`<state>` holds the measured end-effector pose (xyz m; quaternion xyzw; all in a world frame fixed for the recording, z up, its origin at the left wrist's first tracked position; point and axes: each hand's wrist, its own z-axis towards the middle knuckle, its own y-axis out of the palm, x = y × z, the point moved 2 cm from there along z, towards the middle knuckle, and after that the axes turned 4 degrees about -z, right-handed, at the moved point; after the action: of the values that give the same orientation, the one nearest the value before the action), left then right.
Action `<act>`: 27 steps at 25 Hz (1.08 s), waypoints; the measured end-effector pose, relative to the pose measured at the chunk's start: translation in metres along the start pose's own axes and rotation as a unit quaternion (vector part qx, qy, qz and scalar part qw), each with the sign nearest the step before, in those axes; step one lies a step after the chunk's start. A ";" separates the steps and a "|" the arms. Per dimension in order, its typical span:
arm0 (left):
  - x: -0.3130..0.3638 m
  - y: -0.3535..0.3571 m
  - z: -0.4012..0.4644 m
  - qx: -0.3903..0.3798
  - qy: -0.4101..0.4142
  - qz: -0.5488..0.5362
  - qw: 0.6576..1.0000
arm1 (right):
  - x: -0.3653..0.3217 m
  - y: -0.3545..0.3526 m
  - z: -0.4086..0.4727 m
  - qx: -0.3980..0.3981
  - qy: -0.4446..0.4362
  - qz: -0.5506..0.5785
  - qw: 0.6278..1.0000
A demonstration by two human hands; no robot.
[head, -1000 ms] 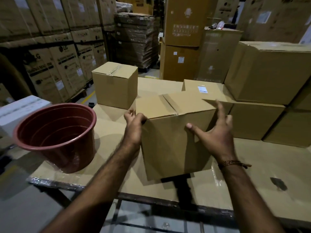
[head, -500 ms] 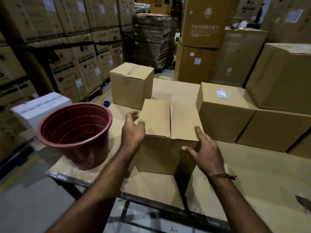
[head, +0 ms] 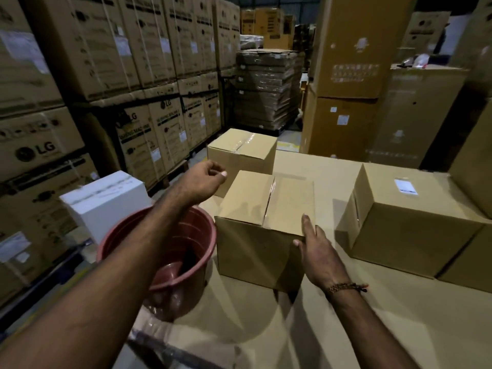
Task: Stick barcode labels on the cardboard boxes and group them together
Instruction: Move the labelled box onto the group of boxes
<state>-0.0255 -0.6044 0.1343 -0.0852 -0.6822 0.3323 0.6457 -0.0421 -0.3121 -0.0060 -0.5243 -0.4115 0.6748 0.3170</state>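
A plain taped cardboard box (head: 255, 206) stands on the cardboard-covered table (head: 359, 323) in front of me. My right hand (head: 318, 249) rests with straight fingers on its near right corner. My left hand (head: 203, 179) hovers off the box's far left corner, fingers loosely curled, with nothing visible in it. Behind stands a second plain box (head: 242, 150). To the right sits a third box (head: 399, 225) with a white barcode label (head: 405, 186) on top.
A red plastic bucket (head: 183, 235) stands at the table's left edge under my left forearm. A white box (head: 106, 198) lies beyond it. More boxes (head: 474, 182) are stacked at the far right. Tall stacks of warehouse cartons (head: 106, 75) surround the table.
The middle box has been set down square on the table. My left hand has come off its left side and lifted up and back. My right hand stays at the right corner.
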 end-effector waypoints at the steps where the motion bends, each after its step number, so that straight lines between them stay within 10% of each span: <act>1: -0.006 -0.007 0.013 -0.014 -0.006 0.035 0.999 | -0.009 0.005 0.011 -0.005 -0.007 0.001 1.000; 13: -0.095 -0.048 0.133 -0.153 -0.051 0.220 0.962 | -0.099 0.057 0.097 -0.041 -0.052 0.024 0.998; 27: -0.128 -0.064 0.186 -0.127 -0.053 0.285 0.949 | -0.137 0.081 0.142 -0.048 -0.041 0.028 0.998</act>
<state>-0.1600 -0.7870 0.0747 -0.3395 -0.6993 0.4172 0.4708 -0.1452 -0.4988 -0.0006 -0.5219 -0.4412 0.6840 0.2550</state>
